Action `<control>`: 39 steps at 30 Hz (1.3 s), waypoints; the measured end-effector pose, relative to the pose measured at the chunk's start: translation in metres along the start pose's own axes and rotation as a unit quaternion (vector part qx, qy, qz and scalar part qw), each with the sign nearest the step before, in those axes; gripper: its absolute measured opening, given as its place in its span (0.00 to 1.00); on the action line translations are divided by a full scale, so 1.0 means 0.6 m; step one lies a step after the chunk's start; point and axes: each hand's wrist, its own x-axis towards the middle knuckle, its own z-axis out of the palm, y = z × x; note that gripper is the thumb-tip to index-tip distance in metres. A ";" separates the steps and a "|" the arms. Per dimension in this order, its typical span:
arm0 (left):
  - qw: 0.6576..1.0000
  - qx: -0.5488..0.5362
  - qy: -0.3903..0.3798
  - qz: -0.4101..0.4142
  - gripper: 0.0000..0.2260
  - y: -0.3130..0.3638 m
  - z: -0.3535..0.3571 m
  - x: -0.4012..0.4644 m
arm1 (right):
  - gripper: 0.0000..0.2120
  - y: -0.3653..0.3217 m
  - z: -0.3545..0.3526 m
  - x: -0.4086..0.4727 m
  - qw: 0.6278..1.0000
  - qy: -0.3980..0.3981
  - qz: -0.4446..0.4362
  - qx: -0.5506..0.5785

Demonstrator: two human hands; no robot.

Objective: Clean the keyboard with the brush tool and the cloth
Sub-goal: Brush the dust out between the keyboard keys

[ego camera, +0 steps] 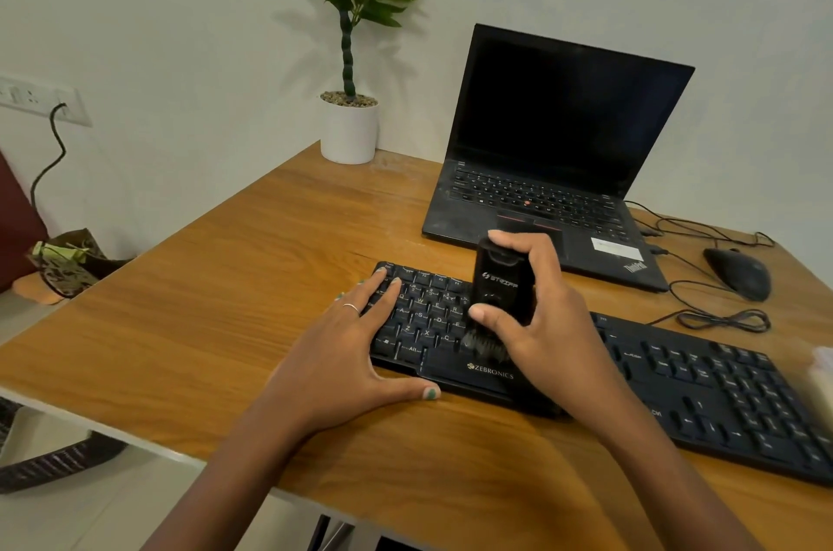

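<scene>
On the wooden desk, the keyboard is being steadied by the flat, open left hand; the brush tool, gripped upright by the right hand, is being pressed bristles-down near the spacebar. Brushing appears underway; further rows seemingly await sweeping.

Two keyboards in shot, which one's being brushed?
The separate Zebronics keyboard, nearer the camera; right hand holds the brush tool on it. The laptop keyboard sits untouched.
</scene>
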 end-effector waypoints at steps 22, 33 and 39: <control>1.000 -0.001 0.002 0.006 0.55 0.005 -0.003 -0.002 | 0.29 0.004 0.008 0.002 0.999 0.020 -0.006 -0.031; 1.000 -0.004 -0.006 -0.002 0.55 0.007 -0.005 -0.003 | 0.29 0.003 0.004 0.002 1.000 0.000 0.010 0.030; 1.000 0.002 -0.011 -0.004 0.55 0.010 -0.007 -0.002 | 0.30 0.019 -0.009 0.008 0.998 0.056 0.026 -0.009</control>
